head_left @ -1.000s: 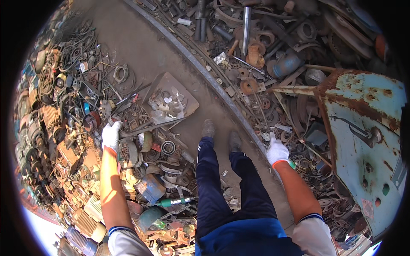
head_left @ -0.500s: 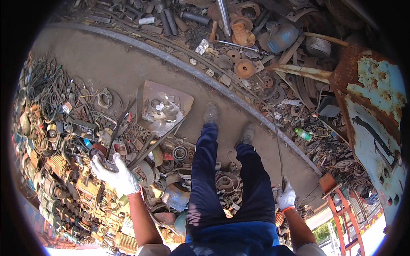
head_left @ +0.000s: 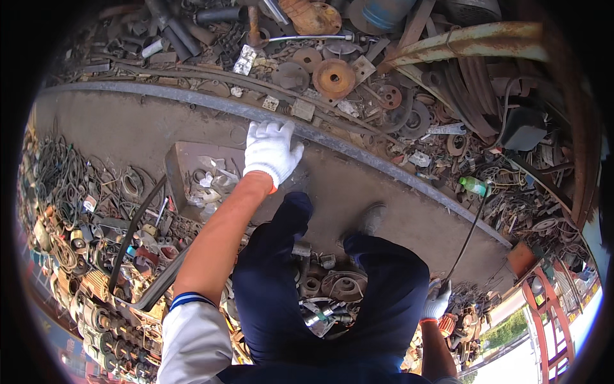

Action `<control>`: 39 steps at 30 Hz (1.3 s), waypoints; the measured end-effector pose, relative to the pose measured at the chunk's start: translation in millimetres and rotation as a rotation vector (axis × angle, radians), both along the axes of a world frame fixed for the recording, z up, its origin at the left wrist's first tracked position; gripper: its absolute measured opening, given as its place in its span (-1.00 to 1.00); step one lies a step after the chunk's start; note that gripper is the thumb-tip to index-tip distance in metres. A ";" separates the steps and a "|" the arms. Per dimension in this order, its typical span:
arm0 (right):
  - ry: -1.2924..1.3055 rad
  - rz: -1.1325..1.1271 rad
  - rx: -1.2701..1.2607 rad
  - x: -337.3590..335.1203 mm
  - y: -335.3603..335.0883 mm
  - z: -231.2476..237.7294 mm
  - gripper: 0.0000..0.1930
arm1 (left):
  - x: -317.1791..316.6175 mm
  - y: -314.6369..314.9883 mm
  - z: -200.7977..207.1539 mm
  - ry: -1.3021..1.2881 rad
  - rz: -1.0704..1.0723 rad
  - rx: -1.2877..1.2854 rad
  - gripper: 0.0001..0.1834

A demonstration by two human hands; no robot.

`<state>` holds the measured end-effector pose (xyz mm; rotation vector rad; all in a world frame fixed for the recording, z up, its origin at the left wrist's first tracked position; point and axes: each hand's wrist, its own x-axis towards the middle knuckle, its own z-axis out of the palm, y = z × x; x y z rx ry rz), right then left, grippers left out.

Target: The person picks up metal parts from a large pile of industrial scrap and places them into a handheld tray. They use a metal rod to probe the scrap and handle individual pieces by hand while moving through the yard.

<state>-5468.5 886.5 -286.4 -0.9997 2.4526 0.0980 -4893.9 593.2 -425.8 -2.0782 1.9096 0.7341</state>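
My left hand [head_left: 272,152], in a white knit glove, is stretched forward over the grey metal rail [head_left: 246,110] in the ground. Its fingers and thumb are apart, with nothing visible in them; I cannot tell whether the fingertips touch the rail. At the lower right my gloved right hand [head_left: 436,302] is closed round a thin dark rod [head_left: 465,243]. The rod slants up and away past a green plastic bottle [head_left: 473,185]. Beyond my left forearm, a square scrap pan [head_left: 185,157] with pale scraps is partly hidden. A bent black strip [head_left: 128,240] stands left of that forearm.
Heaps of scrap metal lie on both sides of a bare dirt strip [head_left: 115,121]. Past the rail are a rusty flanged disc [head_left: 334,78] and pipes. A rusty beam [head_left: 470,45] juts in at upper right. A red metal frame [head_left: 543,320] stands at lower right.
My left hand has swung from the scrap pile at left forward to the rail. The rod in my right hand now tilts to the right, and my view has shifted.
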 end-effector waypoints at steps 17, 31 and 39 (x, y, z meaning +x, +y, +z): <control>-0.107 0.341 -0.243 -3.9 -274.2 -244.9 -0.43 | -31.1 -101.3 -106.5 -0.122 -0.133 0.394 -0.33; -0.599 0.476 -0.031 339.5 -469.1 -323.1 -0.33 | 0.8 -41.1 -23.2 0.304 0.059 0.160 -0.38; -0.189 0.824 -0.108 367.1 -461.9 -314.3 -0.37 | 19.4 62.0 -110.6 1.638 0.965 0.162 -0.56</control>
